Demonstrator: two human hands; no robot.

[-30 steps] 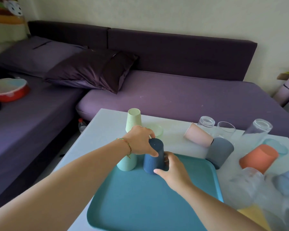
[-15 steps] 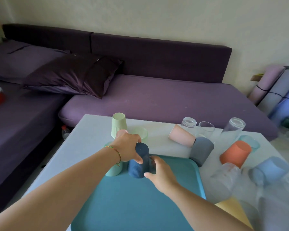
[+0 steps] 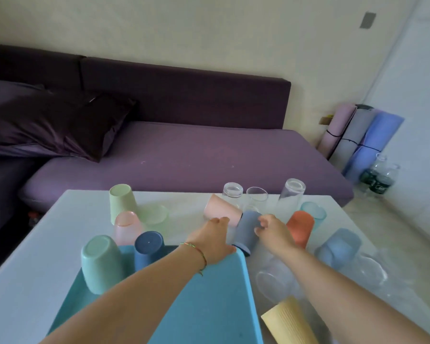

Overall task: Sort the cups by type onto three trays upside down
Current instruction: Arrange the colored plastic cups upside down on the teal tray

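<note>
A blue tray (image 3: 219, 301) lies on the white table. On its far left stand a mint cup (image 3: 101, 263) and a dark blue ribbed cup (image 3: 148, 248), both upside down. A grey-blue ribbed cup (image 3: 246, 232) lies tilted at the tray's far right corner. My left hand (image 3: 212, 240) and my right hand (image 3: 274, 233) flank this cup, fingers apart, touching or nearly touching its sides. A pink cup (image 3: 219, 209) lies on its side just behind. An orange cup (image 3: 301, 228) stands to the right.
Clear glasses (image 3: 292, 192) stand at the table's far edge and more lie at the right (image 3: 273, 281). A pale green cup (image 3: 122, 201), translucent pink cup (image 3: 127, 225), light blue cup (image 3: 338, 247) and yellow cup (image 3: 288, 321) sit around. A purple sofa (image 3: 196, 157) is behind.
Both hands let go of the dark blue cup, now standing on the tray, and moved right to the grey-blue cup. The camera turned right.
</note>
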